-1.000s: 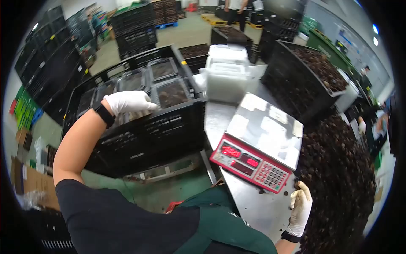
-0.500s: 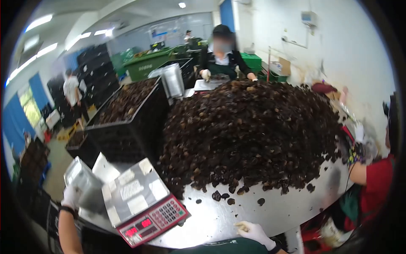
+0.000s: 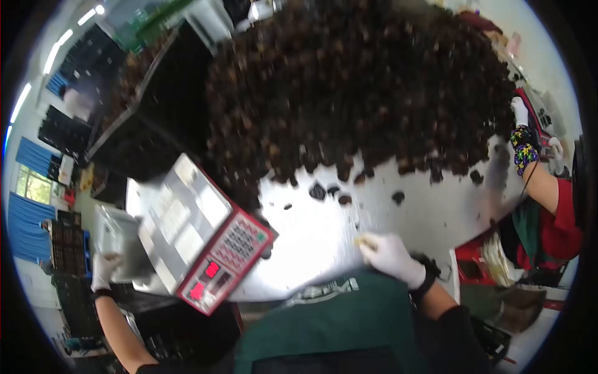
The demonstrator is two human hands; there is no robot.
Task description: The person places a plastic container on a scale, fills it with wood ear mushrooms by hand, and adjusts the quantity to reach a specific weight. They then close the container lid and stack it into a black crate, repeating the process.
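My left hand [image 3: 106,271], in a white glove, grips the near left edge of a silvery tray [image 3: 121,240] beside the scale. The tray is tilted and slightly blurred. Right of it stands a red digital scale [image 3: 227,262] with a lit red display and a pale taped plate [image 3: 180,212]. My right hand [image 3: 392,258], gloved too, is low over the steel table [image 3: 299,249], its fingers loosely extended to the left and yellowish at the tips. I make out nothing held there. Beyond it lie several loose dark pieces [image 3: 317,191] from a large heap [image 3: 361,93] of dark brown mushroom-like pieces.
A black crate [image 3: 168,93] of similar brown pieces stands at the left of the heap. On the right, a co-worker's gloved hand [image 3: 519,112] and red sleeve [image 3: 557,218] are at the table edge. A red crate [image 3: 473,268] sits below that edge.
My view has tipped down, so the scale, heap and table appear higher and the person opposite is out of view. My left hand stays on the tray; my right hand still shows low over the table.
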